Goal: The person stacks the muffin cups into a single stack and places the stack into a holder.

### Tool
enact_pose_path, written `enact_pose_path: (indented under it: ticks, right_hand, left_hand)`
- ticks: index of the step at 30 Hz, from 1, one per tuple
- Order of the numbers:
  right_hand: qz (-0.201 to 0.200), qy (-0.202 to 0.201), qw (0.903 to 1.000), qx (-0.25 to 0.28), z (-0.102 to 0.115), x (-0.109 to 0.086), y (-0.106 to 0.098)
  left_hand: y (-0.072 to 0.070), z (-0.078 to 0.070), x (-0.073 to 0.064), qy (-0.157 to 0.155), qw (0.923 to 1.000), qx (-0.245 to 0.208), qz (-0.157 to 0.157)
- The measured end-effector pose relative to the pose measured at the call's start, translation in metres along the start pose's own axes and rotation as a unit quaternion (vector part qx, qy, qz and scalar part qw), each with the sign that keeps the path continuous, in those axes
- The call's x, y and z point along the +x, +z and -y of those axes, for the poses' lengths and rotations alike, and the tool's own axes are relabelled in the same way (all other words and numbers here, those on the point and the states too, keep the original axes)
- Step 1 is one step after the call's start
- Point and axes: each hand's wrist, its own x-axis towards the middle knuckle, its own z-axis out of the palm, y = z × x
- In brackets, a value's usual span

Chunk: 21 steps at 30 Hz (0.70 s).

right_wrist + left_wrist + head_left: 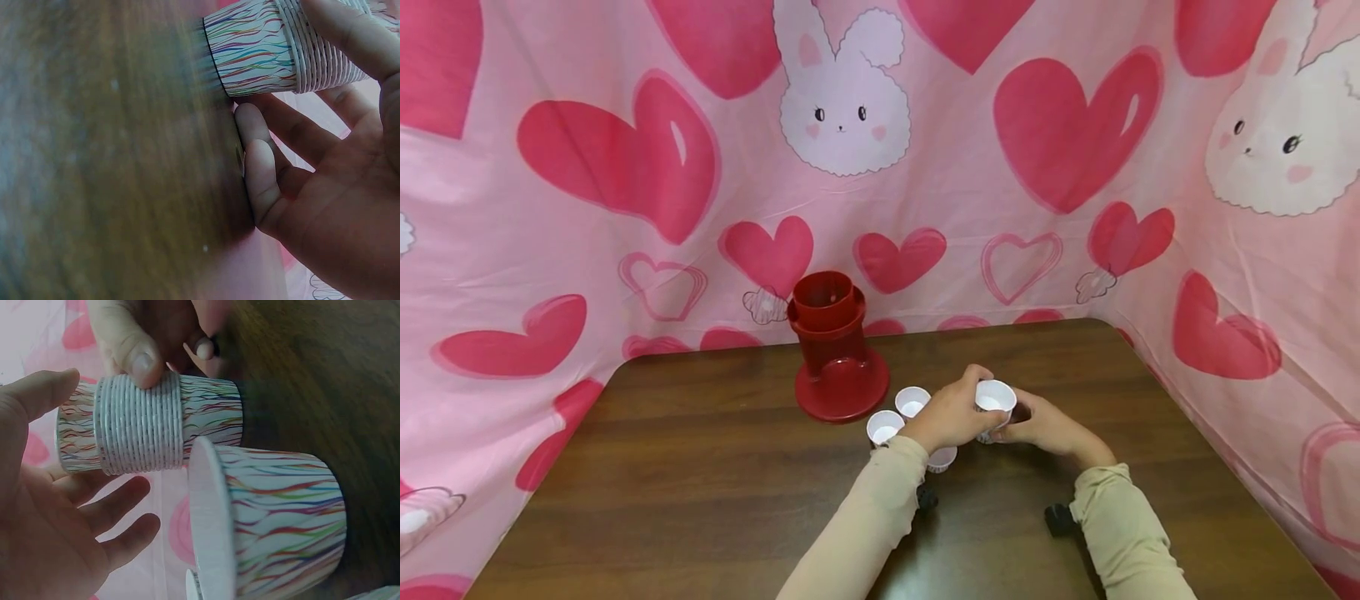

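Note:
A stack of paper cupcake cups (140, 425), white with wavy coloured stripes, stands upright on the table. My right hand (1048, 427) grips the stack's side, its thumb across the packed rims and other fingers low by the tabletop. My left hand (953, 412) holds the top cup (996, 395) between thumb and fingers. That cup sits raised above the packed rims, its lower part still inside the stack. Left of the stack stand single cups: one at the back (913, 402), one at the left (885, 427) and one (942, 458) partly hidden by my left wrist.
A red plastic stand (842, 387) with a round base and a cylindrical top stands behind the cups, toward the table's back edge. The brown wooden table (700, 467) meets a pink curtain (955, 192) with hearts and rabbits at the back and sides.

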Motion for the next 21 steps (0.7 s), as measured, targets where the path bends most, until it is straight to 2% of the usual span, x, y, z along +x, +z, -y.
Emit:
enact_pose_path:
  ticks: [9,15,21]
  right_hand:
    - [0.009,-0.021,0.9996,0.014,0.0002,0.0019,0.0021]
    - [0.003,-0.014,0.9998,0.016,0.0008,0.0033,0.0036]
    - [-0.006,-0.001,1.0,-0.004,0.0026,0.0002,0.0007]
  left_hand:
    - [0.0004,0.0039,-0.0026,0.003,0.9983,0.059,0.002]
    - [-0.0022,0.0063,-0.0056,0.015,0.995,0.099,0.004]
    - [-0.0061,0.0039,-0.0075,0.032,0.9904,0.134,0.005]
